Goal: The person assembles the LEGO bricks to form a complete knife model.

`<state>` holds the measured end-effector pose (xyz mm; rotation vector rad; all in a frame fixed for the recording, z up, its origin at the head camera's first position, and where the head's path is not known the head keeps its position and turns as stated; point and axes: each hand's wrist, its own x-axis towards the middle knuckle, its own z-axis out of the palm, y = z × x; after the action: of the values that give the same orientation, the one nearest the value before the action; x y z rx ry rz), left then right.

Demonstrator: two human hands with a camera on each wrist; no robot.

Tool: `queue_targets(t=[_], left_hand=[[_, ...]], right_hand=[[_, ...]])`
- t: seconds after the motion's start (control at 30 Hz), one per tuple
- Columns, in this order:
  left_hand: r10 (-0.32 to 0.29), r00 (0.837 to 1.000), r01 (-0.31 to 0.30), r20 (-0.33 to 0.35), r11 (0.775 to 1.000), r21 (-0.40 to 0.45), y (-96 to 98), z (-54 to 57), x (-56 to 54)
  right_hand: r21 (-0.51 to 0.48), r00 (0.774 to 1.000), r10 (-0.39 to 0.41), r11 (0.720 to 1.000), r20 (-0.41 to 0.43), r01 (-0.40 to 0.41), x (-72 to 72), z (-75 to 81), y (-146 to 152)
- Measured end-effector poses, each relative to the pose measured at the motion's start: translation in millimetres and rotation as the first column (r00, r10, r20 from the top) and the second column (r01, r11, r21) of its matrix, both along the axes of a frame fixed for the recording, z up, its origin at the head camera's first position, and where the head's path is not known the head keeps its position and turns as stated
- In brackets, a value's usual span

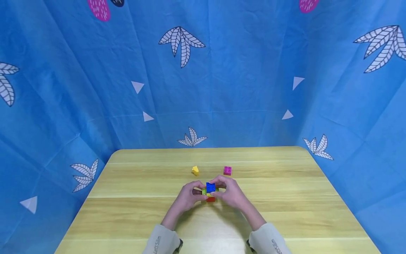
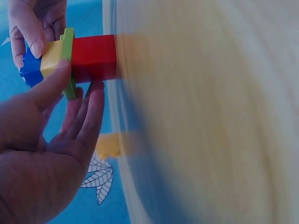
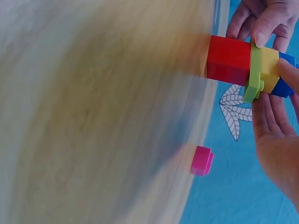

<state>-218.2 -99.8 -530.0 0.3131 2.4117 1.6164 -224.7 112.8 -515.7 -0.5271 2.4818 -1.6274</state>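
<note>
A small stack of toy building bricks stands on the table between the two hands. A red brick (image 2: 95, 57) is at the bottom, with a thin green plate (image 3: 253, 74) over it. Above come a yellow brick (image 3: 269, 64) and a blue brick (image 1: 210, 187) with its studs up. My left hand (image 1: 188, 195) grips the green plate from the left, thumb on its near edge. From the right, my right hand (image 1: 232, 193) pinches the blue brick, its thumb near the seam with the yellow one.
Behind the stack on the wooden table (image 1: 142, 204) lie a loose yellow piece (image 1: 195, 170) to the left and a pink brick (image 1: 227, 170) to the right. A blue patterned cloth (image 1: 241, 77) hangs behind and beside the table.
</note>
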Motion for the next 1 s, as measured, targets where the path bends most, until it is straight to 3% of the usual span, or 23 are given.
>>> queue_targets(t=[0.37,0.57,0.73,1.0], left_hand=[[-0.005,1.0,0.005,-0.017,1.0,0.001,-0.1,0.9,-0.5],[-0.007,0.999,0.007,-0.031,1.0,-0.002,-1.3,-1.0,0.7],[-0.005,0.999,0.004,-0.038,1.0,-0.011,-1.9,-1.0,1.0],[0.0,1.0,0.0,-0.02,1.0,-0.024,-0.5,0.0,0.8]], right_hand=[[0.055,0.999,0.044,0.998,-0.015,-0.043,-2.7,6.8,3.2],[0.03,0.998,0.047,0.998,-0.042,-0.046,-8.5,12.2,11.0],[0.027,0.997,-0.016,0.999,-0.073,0.018,-21.0,10.4,19.1],[-0.006,0.976,-0.21,0.978,-0.059,0.21,-46.1,5.9,35.4]])
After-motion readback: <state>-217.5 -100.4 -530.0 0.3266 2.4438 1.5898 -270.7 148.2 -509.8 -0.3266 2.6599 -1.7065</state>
